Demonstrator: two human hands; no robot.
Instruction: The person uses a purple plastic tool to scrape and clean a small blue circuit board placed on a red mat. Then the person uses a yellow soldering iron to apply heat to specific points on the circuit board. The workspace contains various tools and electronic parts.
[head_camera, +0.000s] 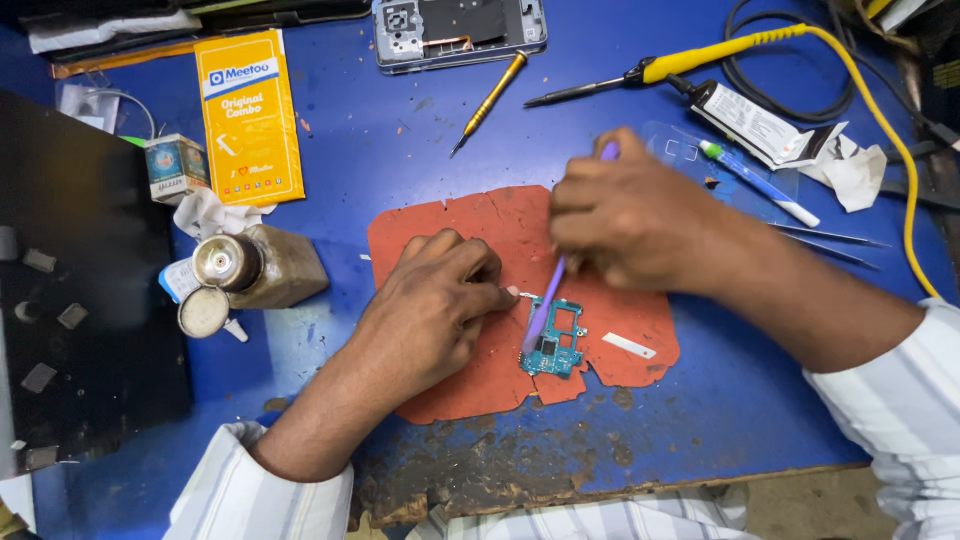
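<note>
Head view: left hand (430, 315) is curling its fingers and pinning the teal circuit board (556, 340) by its left edge on the red mat (470, 235) — probably keeping it from sliding. Right hand (625, 215), just above the board, is gripping a purple brush (548, 295), bristles resting on the board — soldering iron (660, 70) lying well beyond the mat.

Open bench near edge below red mat (450, 380); bottle (262, 268) blocks left, soldering iron (640, 72) behind.
</note>
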